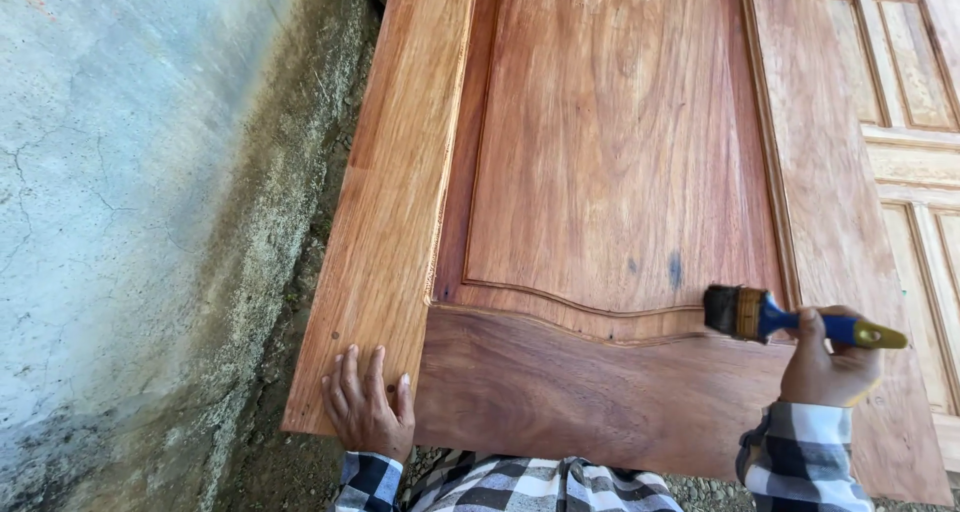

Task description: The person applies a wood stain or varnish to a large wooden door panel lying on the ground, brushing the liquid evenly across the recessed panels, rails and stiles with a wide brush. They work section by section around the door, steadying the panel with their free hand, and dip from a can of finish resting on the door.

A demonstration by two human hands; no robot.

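Observation:
A reddish wooden door (610, 152) with a raised centre panel lies in front of me, its surface glossy with wet finish. My left hand (367, 404) rests flat on the door's near left corner, fingers spread, holding nothing. My right hand (828, 360) grips a paintbrush (775, 318) with a blue and yellow handle. The brush's dark bristles touch the curved moulding at the lower right edge of the panel. The bottom rail of the door looks darker than the rest.
A rough grey concrete wall (130, 202) runs along the left, with dirt ground (290, 462) between it and the door. A paler, unfinished panelled door (915, 122) lies to the right. My checked sleeves show at the bottom.

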